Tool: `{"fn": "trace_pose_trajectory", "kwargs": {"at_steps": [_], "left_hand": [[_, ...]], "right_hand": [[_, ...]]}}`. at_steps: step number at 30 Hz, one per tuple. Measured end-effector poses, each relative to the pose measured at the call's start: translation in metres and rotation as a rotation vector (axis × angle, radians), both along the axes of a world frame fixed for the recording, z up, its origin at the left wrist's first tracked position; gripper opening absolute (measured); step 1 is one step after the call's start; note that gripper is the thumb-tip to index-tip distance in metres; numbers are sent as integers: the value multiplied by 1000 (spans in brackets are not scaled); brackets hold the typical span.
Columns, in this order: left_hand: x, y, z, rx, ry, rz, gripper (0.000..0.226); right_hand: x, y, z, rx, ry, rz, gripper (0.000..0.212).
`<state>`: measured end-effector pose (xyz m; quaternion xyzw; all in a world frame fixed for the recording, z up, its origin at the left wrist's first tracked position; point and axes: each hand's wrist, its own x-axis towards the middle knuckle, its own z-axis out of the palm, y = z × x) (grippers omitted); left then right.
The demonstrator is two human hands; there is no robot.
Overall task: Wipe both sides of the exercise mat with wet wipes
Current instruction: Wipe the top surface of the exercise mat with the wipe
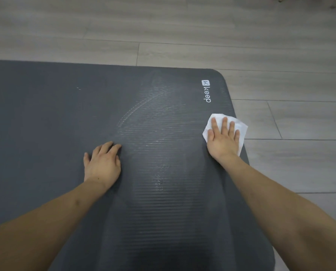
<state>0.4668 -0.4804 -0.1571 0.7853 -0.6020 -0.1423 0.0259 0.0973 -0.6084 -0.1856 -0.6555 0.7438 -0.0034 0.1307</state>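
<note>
The dark grey ribbed foam exercise mat lies flat on pale wood-plank flooring. At its right edge, the right hand presses a crumpled white wet wipe with flat fingers; the left hand rests relaxed mid-mat.

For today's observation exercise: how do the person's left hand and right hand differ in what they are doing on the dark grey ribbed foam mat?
The right hand presses flat on a white wet wipe near the mat's right edge; the left hand rests bare on the mat's middle. The right fingers lie straight and spread; the left fingers curl slightly. Both rest palm down.
</note>
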Motion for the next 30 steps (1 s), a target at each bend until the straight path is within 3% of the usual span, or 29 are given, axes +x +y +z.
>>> {"fn": "trace_pose_trajectory", "kwargs": {"at_steps": [5,9,13,17,21,26,30], "left_hand": [[35,12,-3,-21,-25,-4,46],[73,31,-5,10,-95,30,47],[109,47,1,-3,-47,207,45],[120,57,-2,-18,-83,136,45],[92,43,-1,-52,-48,92,44],[28,18,-3,-87,11,-57,43],[-27,7,-7,-57,34,-183,46]], "right_hand": [[61,4,3,12,8,163,58],[178,35,5,12,-4,525,59],[283,107,0,-4,-19,933,59],[290,115,-2,-36,-25,1035,57],[233,75,-2,-23,-42,820,57],[79,33,0,-24,29,347,58],[-22,47,0,0,16,26,59]]}}
